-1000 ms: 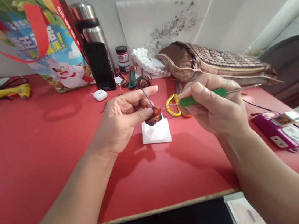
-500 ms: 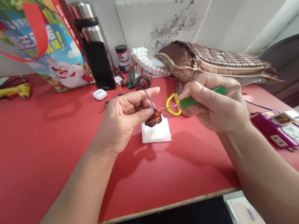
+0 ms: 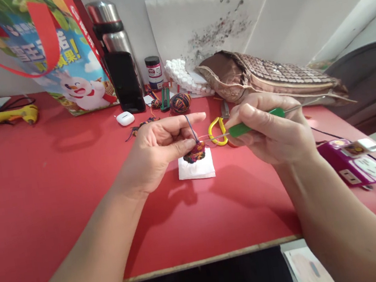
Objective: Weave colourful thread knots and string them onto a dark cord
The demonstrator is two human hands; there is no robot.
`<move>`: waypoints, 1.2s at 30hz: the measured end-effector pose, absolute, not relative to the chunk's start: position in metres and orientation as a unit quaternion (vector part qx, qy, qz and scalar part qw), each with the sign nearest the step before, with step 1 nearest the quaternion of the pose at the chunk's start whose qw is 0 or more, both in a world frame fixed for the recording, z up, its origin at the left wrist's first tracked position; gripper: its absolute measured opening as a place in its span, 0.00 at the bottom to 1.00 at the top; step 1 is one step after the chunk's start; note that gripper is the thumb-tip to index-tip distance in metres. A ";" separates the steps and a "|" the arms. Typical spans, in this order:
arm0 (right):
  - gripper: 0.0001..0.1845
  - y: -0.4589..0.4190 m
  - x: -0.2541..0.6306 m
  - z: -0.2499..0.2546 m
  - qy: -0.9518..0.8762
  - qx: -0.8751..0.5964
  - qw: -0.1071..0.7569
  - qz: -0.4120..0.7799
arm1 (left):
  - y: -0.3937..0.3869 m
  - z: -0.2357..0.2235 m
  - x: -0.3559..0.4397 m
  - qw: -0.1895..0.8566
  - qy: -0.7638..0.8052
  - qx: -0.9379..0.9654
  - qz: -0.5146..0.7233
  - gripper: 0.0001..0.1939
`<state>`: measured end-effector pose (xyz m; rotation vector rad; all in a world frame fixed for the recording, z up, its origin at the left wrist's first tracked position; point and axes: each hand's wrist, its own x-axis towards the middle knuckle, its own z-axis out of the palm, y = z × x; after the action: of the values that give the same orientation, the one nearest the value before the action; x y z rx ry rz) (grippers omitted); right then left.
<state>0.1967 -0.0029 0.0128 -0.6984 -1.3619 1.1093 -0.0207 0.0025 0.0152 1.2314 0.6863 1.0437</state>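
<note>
Left hand (image 3: 166, 146) pinching multicoloured crochet piece (image 3: 195, 152) above white tissue (image 3: 196, 170), blue yarn (image 3: 190, 127) over its extended index finger. Piece at the hook's thin tip. Right hand (image 3: 270, 127) gripping green-handled hook (image 3: 240, 129), right of the piece; yellow-handled scissors (image 3: 212, 133) behind, on red tabletop (image 3: 60, 201).

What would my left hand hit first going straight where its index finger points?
Probably your right hand, holding the green-handled hook; the yellow-handled scissors look lower, on the table, though depth is unclear.
</note>
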 end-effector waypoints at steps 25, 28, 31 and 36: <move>0.19 0.005 0.172 -0.005 -0.422 -0.267 0.582 0.642 | -0.001 0.007 -0.007 0.568 0.303 0.495 0.584 0.20; 0.19 0.005 0.170 -0.006 -0.411 -0.271 0.587 0.643 | -0.001 0.008 -0.006 0.565 0.315 0.491 0.584 0.20; 0.21 0.005 0.167 -0.006 -0.409 -0.278 0.591 0.637 | -0.001 0.008 -0.006 0.573 0.314 0.491 0.576 0.21; 0.23 0.004 0.165 -0.006 -0.424 -0.288 0.593 0.621 | 0.000 0.006 -0.007 0.580 0.311 0.491 0.571 0.21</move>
<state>0.1646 0.0039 -0.0062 -0.6703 -0.9855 1.4450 -0.0068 -0.0004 0.0065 1.1489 0.7274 1.3338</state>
